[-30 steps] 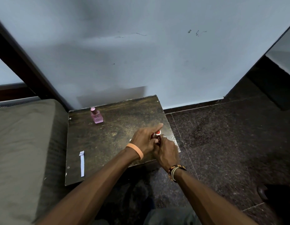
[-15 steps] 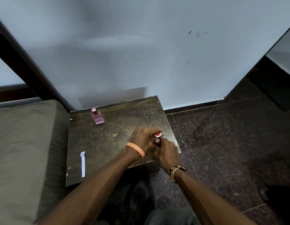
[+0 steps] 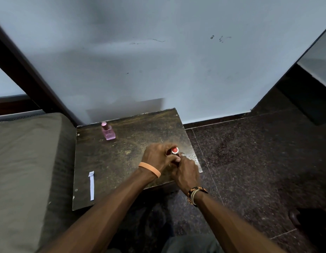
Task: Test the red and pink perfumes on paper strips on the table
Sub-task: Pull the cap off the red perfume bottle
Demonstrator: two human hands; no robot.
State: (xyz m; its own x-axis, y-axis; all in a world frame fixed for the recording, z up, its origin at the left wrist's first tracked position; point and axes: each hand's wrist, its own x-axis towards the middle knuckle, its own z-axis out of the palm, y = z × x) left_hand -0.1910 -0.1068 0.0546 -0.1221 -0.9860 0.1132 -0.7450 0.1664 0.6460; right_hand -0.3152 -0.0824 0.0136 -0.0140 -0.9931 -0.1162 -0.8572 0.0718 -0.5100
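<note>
Both hands meet over the right side of a small dark table [image 3: 122, 161]. My left hand [image 3: 156, 157], with an orange wristband, wraps its fingers around the red perfume [image 3: 174, 150]; only its round red top shows. My right hand [image 3: 186, 172] grips the same bottle lower down and hides its body. A pink perfume bottle [image 3: 108, 131] stands upright at the table's back left. One white paper strip [image 3: 91, 185] lies flat near the front left edge.
A grey-green cushion [image 3: 27, 170] adjoins the table on the left. A pale wall [image 3: 158, 61] rises right behind it. Dark speckled floor [image 3: 258, 161] stretches to the right, and a dark shoe-like shape [image 3: 311, 221] lies at the lower right.
My left index finger, stretched out over the red perfume a second ago, has curled in around it. The red top shows more plainly. Pink bottle and strip have not moved.
</note>
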